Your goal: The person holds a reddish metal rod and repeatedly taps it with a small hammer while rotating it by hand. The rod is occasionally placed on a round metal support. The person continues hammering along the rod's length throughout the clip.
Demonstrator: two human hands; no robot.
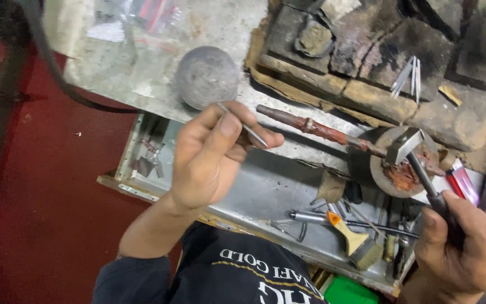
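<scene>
The right hand [468,253], low in the corner and closest of all, is closed round the dark handle of a small steel-headed hammer [417,163], whose square head rests over a round, rust-stained metal block [403,169]. The left hand [209,155] is raised over the tray, thumb and fingers pinched together on a thin grey metal rod [246,125] that slants up to the left. Just beyond that rod lies a long reddish-brown rusted tool [316,128], running from near the left hand to the round block. Under both hands a shallow grey sheet-metal tray [265,188] holds a small yellow-handled paintbrush [352,239] and loose metal tools. Further off sit a dull grey metal disc [206,76] on the worn bench top and charred, cracked bricks [378,50] bearing a few thin silver strips [409,76].
</scene>
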